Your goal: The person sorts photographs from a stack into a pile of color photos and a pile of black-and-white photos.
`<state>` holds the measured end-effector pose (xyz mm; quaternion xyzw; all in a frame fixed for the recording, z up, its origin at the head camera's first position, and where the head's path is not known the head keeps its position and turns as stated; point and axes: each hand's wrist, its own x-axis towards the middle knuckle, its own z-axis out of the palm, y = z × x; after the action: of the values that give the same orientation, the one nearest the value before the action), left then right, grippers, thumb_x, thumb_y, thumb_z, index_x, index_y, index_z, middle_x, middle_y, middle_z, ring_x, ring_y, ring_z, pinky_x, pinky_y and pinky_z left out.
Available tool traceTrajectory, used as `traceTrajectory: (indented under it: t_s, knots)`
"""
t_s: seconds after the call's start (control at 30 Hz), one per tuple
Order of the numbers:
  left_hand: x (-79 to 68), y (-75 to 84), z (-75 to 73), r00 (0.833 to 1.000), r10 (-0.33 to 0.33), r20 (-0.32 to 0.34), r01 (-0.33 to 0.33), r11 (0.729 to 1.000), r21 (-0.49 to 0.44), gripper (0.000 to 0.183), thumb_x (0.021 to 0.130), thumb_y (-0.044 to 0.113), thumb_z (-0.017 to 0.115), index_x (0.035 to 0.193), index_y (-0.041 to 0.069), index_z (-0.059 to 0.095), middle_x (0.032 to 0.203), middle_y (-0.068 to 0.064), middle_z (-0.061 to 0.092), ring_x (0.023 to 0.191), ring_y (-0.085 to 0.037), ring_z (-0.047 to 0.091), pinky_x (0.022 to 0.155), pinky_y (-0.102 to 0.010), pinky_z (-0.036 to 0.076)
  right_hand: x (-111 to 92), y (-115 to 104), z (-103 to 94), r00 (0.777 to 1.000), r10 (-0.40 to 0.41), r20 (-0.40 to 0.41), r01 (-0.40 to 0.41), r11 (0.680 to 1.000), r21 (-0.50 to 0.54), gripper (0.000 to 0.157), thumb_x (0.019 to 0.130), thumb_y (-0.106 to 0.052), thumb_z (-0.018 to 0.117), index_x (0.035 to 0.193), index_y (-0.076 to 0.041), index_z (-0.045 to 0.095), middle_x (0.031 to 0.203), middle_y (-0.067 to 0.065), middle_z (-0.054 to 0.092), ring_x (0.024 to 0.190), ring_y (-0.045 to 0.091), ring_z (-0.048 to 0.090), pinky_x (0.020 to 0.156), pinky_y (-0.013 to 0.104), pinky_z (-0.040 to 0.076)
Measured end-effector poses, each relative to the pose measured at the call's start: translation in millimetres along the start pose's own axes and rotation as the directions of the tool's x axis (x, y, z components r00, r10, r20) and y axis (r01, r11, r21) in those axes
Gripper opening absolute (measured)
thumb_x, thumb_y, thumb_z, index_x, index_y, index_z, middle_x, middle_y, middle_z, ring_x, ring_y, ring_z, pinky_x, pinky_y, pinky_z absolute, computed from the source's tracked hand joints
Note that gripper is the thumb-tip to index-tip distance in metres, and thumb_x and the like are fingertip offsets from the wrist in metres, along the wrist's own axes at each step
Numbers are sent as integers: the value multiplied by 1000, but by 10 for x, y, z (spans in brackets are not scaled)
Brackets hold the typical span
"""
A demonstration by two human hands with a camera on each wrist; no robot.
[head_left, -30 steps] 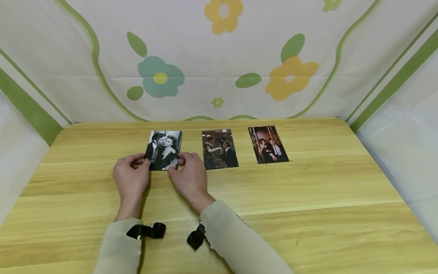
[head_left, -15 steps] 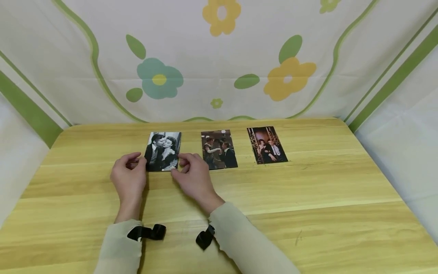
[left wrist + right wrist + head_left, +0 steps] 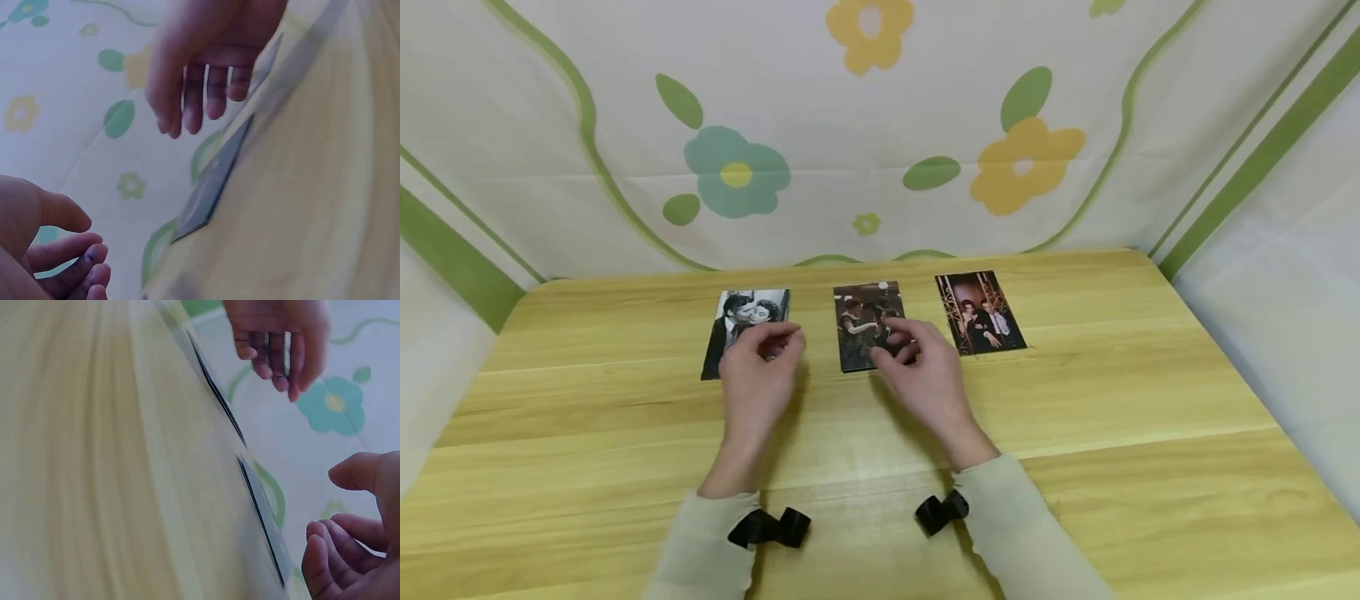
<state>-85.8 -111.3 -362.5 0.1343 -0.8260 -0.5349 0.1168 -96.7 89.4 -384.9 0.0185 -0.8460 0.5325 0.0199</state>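
Three photo prints lie in a row on the wooden table. On the left is a black-and-white photo [image 3: 722,337] of a couple, partly covered by my left hand [image 3: 760,367]. My right hand [image 3: 927,373] overlaps the lower right of the middle photo [image 3: 856,337], a dim colour scene. Farther right lies a photo [image 3: 983,315] of two seated people by ornate ironwork. Both wrist views show the hands raised off the tabletop, fingers loosely bent, thumb and fingertips apart, nothing between them. In the left wrist view, the middle photo [image 3: 215,181] stretches between the hands.
The pale wooden table [image 3: 850,467] reaches back to a white curtain [image 3: 850,117] printed with flowers and leaves. More white cloth [image 3: 1285,275] hangs along the right side. Black straps [image 3: 771,527] sit at the beige sleeve cuffs.
Both hands have let go of the black-and-white photo, lifted and moved right. The right hand is now over the middle photo. The head view has shifted slightly; the photos stay in their row.
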Motion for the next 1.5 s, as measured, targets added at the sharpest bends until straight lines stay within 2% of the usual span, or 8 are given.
traceTrajectory:
  t_s: [0.23, 0.5, 0.73, 0.97, 1.2, 1.33, 1.5]
  knots:
    - [-76, -135, 273, 994, 32, 101, -28, 999, -45, 20, 98, 8, 71, 115, 2, 80, 106, -17, 77, 91, -23, 68, 78, -19, 51, -57, 169, -211, 991, 119, -65, -118, 993, 26, 50, 94, -22, 82, 141, -13, 68, 122, 7, 69, 103, 22, 67, 90, 37, 57]
    - [-127, -220, 446, 987, -3, 163, 18, 996, -87, 21, 97, 9, 74, 116, 2, 79, 109, -15, 75, 91, -18, 67, 80, -19, 53, -42, 315, -255, 984, 141, -105, -134, 989, 69, 46, 94, -20, 82, 138, -12, 70, 121, 7, 70, 103, 22, 66, 90, 33, 56]
    - [-163, -268, 469, 988, -14, 155, 29, 995, -94, 19, 96, 8, 75, 114, 3, 79, 108, -13, 76, 90, -16, 67, 79, -19, 54, -31, 397, -229, 981, 140, -133, -134, 990, 54, 37, 94, -16, 81, 130, -10, 73, 113, 8, 72, 95, 19, 65, 82, 22, 55]
    - [-188, -309, 509, 987, 76, 143, -67, 996, -65, 15, 97, 6, 75, 111, 3, 80, 104, -13, 74, 87, -18, 66, 78, -22, 55, -40, 432, -224, 984, 120, -130, -119, 993, 14, 35, 95, -16, 81, 128, -11, 74, 113, 8, 72, 95, 18, 65, 80, 20, 54]
    - [-207, -347, 570, 983, 118, 144, -111, 992, -52, 14, 97, 5, 74, 110, 3, 80, 101, -12, 73, 85, -18, 66, 77, -24, 55, -98, 485, -249, 987, 104, -120, -101, 995, 26, 33, 96, -14, 79, 129, -11, 75, 114, 10, 70, 94, 17, 63, 78, 16, 52]
    - [-184, -310, 552, 979, 128, 156, -122, 991, -45, 16, 97, 6, 75, 112, 3, 79, 104, -12, 73, 88, -22, 68, 79, -26, 56, -78, 470, -237, 988, 90, -126, -87, 996, 28, 34, 96, -14, 79, 129, -11, 75, 114, 10, 70, 95, 18, 63, 79, 16, 53]
    - [-173, -299, 521, 983, 112, 144, -110, 994, -18, 17, 97, 6, 74, 114, 2, 78, 105, -13, 72, 90, -24, 68, 80, -26, 55, -38, 419, -201, 991, 88, -99, -90, 996, -13, 40, 93, -16, 81, 132, -11, 73, 116, 8, 69, 95, 19, 64, 81, 21, 54]
